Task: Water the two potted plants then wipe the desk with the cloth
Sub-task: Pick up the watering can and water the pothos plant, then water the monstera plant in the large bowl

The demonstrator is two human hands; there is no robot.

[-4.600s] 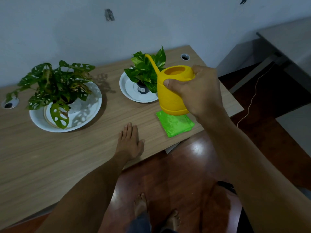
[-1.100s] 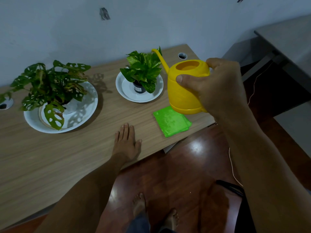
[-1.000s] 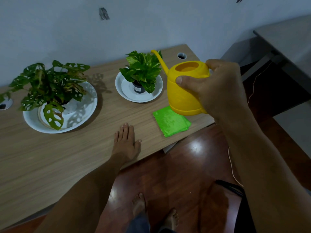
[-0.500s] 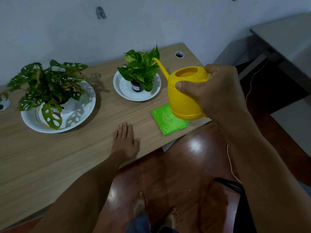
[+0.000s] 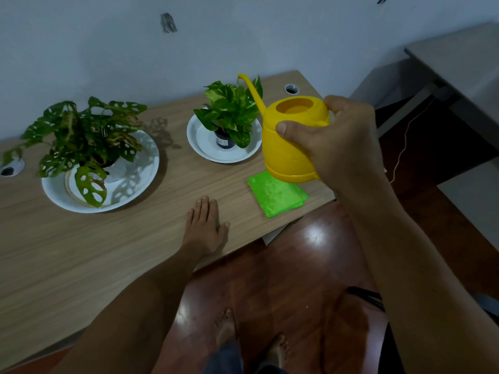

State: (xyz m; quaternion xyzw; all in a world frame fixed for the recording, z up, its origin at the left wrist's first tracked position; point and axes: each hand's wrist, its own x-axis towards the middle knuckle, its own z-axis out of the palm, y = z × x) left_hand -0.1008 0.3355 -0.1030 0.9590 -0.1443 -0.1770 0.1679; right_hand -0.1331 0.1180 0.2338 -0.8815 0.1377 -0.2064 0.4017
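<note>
My right hand (image 5: 340,147) grips a yellow watering can (image 5: 290,141) in the air above the desk's right end, its thin spout reaching up and left over the small leafy plant (image 5: 231,109). That plant stands in a dark pot on a white saucer (image 5: 205,147). A larger plant with holed leaves (image 5: 83,133) sits in a wide white dish (image 5: 140,174) at the left. A folded green cloth (image 5: 278,195) lies flat under the can. My left hand (image 5: 205,228) rests flat, fingers straight, on the wooden desk (image 5: 81,252).
The desk backs onto a pale wall. Cable holes sit at the desk's far right (image 5: 291,89) and far left (image 5: 10,168). Another grey desk (image 5: 464,63) stands to the right, with a thin cord (image 5: 402,149) hanging. Dark red floor and my bare feet (image 5: 226,327) lie below.
The can dipped and has risen a little again, its spout staying over the small plant. My left hand has stayed flat on the desk.
</note>
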